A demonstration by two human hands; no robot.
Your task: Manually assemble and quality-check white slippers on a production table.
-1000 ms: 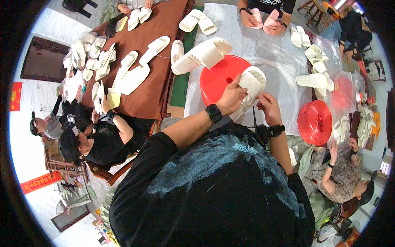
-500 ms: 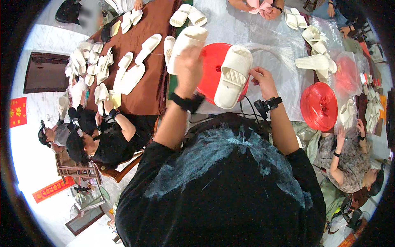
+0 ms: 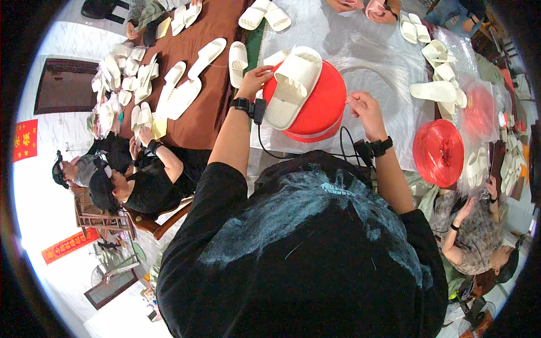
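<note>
over a long work table (image 3: 360, 50), seen from the head camera, the left hand (image 3: 255, 80) pinches the edge of a cream slipper (image 3: 293, 87) lying on a red spool (image 3: 318, 107). at three o'clock of the spool, the right hand (image 3: 365, 111) hovers, fingers loosely curled, gripping nothing visible. more slippers (image 3: 186, 84) lie at nine o'clock.
</note>
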